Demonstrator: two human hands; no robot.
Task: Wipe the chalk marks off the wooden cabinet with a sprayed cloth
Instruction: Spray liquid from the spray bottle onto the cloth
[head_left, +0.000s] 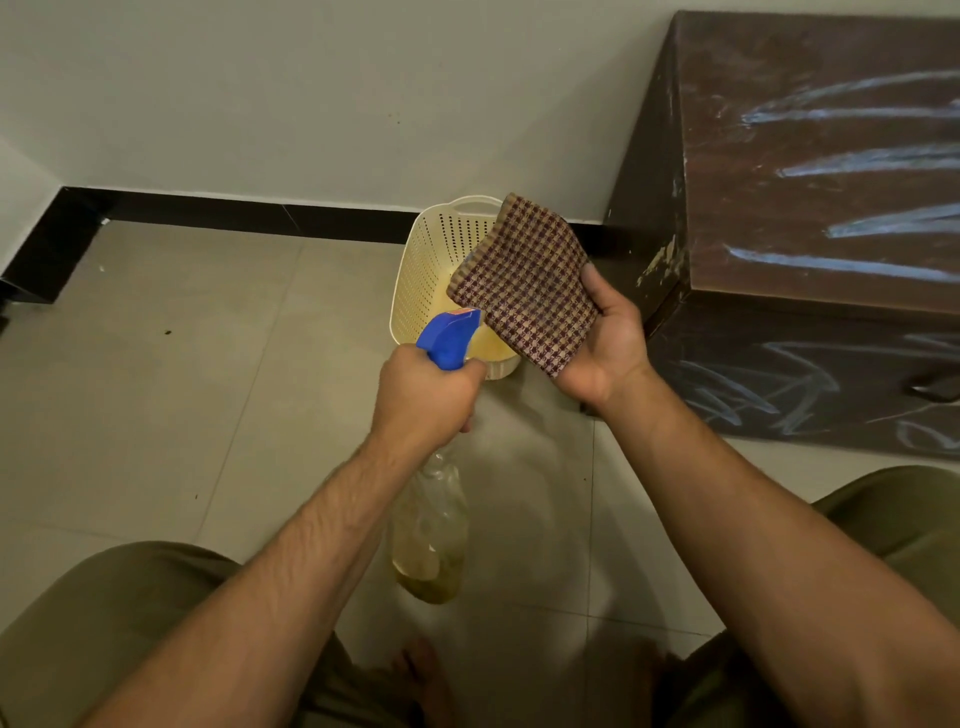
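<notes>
A person crouched on a tiled floor (182, 374) readies a cleaning cloth beside a dark wooden cabinet (753, 291). The left hand (423, 387) grips the neck of a clear spray bottle (431, 525), fingers wrapped under its blue head, with the nozzle aimed at a folded checked cloth (524, 283). The right hand (608, 343) holds the cloth up by its lower edge, thumb on the near face. Both hands hang in the air just in front of a cream perforated basket (436, 260) standing against the wall.

The step in hand appears to be wetting the cloth; whether the trigger is being squeezed, or any mist has reached the fabric, cannot be told from this angle. Pale blue chalk marks (852, 109) streak the cabinet's top and scrawl across its front, none of them wiped. The next move calls for carrying the damp cloth right to the cabinet and pressing it flat over the strokes, with the bottle set aside.
</notes>
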